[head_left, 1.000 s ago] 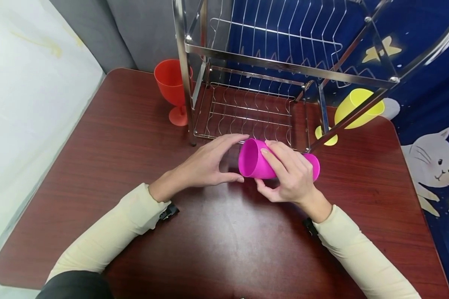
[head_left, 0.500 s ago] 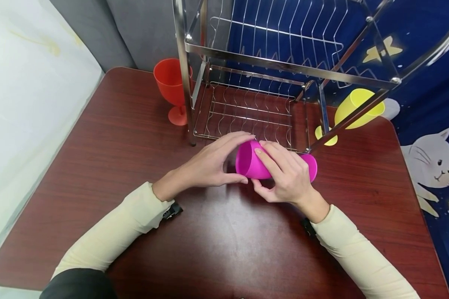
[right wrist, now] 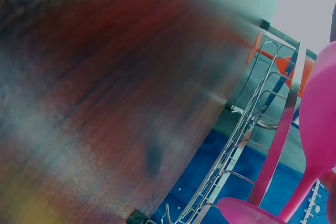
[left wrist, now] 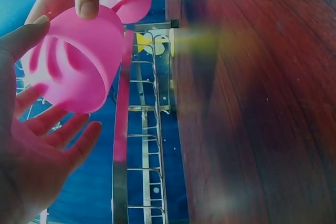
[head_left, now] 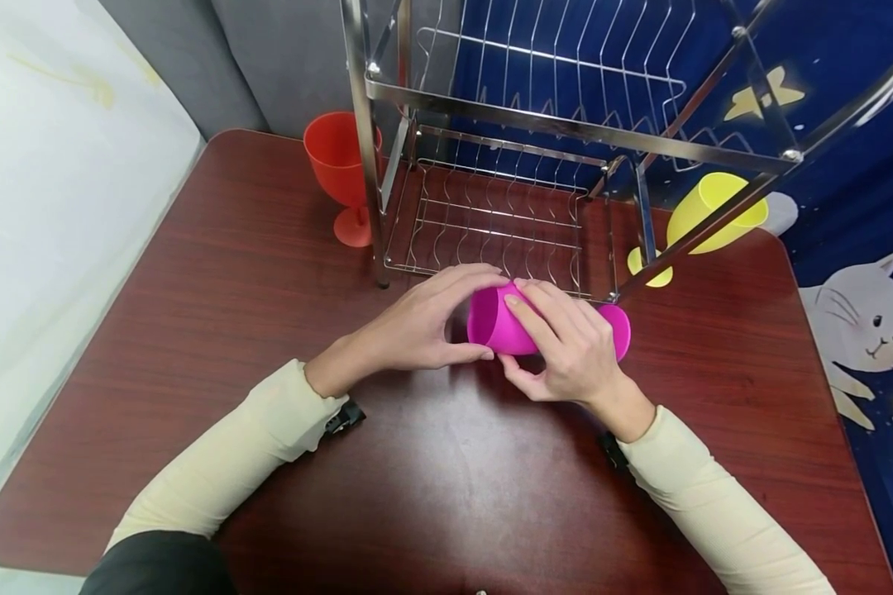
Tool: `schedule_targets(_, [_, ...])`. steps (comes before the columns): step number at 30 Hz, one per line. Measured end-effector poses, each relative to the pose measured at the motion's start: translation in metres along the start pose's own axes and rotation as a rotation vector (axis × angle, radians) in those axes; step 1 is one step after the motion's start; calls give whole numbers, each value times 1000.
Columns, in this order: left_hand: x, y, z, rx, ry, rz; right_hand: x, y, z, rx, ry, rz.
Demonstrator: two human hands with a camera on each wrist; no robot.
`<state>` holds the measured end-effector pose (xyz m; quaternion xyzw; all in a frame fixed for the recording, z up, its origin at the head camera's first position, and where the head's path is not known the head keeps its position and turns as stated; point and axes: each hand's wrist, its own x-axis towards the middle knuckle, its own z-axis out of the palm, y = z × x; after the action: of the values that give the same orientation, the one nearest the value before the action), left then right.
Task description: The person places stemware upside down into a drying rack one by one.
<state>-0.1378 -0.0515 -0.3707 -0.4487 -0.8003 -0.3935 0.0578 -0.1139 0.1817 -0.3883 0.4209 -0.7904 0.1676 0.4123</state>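
A magenta plastic goblet [head_left: 517,326] lies on its side in the air above the table, mouth toward the left and round foot [head_left: 616,332] at the right. My right hand [head_left: 573,347] grips its bowl, thumb below and fingers across the top; most of the stem is hidden behind this hand. At the mouth, my left hand [head_left: 424,326] holds the rim between thumb and fingers. In the left wrist view, the thumb [left wrist: 31,35] meets one side of the rim and the fingers spread along the other. The right wrist view catches the goblet's bowl [right wrist: 321,114], stem and foot.
A two-tier metal dish rack [head_left: 491,223] stands just behind the hands. To its left stands a red goblet [head_left: 340,169], partly behind a rack post. A yellow goblet [head_left: 714,215] is at the rack's right. The dark red wooden table [head_left: 446,496] extends toward the person.
The goblet and right hand have shifted slightly left, while the left hand has come in a little to the right. Its thumb and fingers now reach over the goblet's rim.
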Motion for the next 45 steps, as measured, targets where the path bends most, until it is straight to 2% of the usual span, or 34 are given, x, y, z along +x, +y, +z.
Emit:
schedule_targets(13, [2,-1,1,-45,54,44,0,1,-1,0,-14,3])
schedule_targets(22, [0,-1,2,-218,55,-66,0,1,-2,36,-40,12])
schedule_targets(27, [0,-1,1,-259,71,-101,0,1,-3,65,-38,17])
schedule_targets(31, [0,-3,2,-266,100,-123,2,0,-4,94,5,3])
schedule_targets(36, [0,-4,1,-272,145,-152,7,-2,-5,115,108,-35])
schedule_targets(45, [0,-3,-1,-277,176,-201,11,-5,-6,110,243,-90])
